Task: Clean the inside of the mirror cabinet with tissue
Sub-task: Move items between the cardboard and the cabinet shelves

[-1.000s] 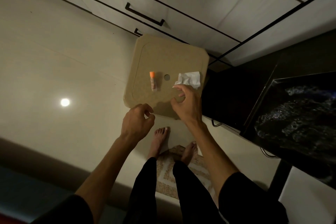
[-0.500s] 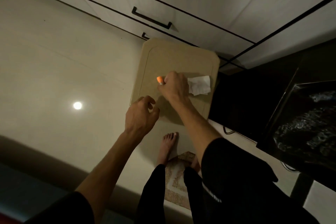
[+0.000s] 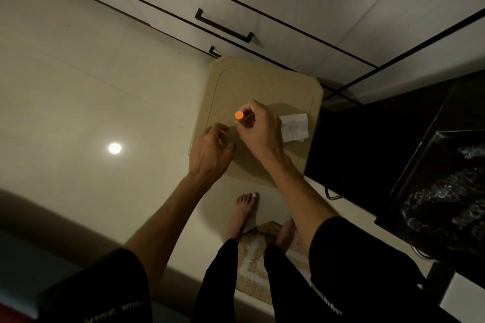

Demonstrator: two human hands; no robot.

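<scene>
- White tissue (image 3: 294, 127) lies crumpled on the tan stool top (image 3: 265, 81), just beside the back of the right hand (image 3: 258, 128), on the side away from the left hand.
- Its longer side seems to run roughly across the stool, toward the dark cabinet edge; nothing holds it.
- Right-hand fingers are curled round a small orange-capped tube (image 3: 239, 115), cap end pointing up toward the camera; the tube's body is mostly hidden in the grip.
- Left hand (image 3: 210, 149) hovers just beside the right, fingers loosely bent and gripping nothing, tips near the tube.
- Judged from this, the right hand is nearer the tissue but is occupied; the tube likely has to be passed over or set aside before either hand can take the tissue.
- White drawer fronts with black handles (image 3: 223, 27) stand beyond the stool; bare feet on a patterned mat (image 3: 258, 257) show below.
- No mirror cabinet is in view, so wiping looks not yet begun.
</scene>
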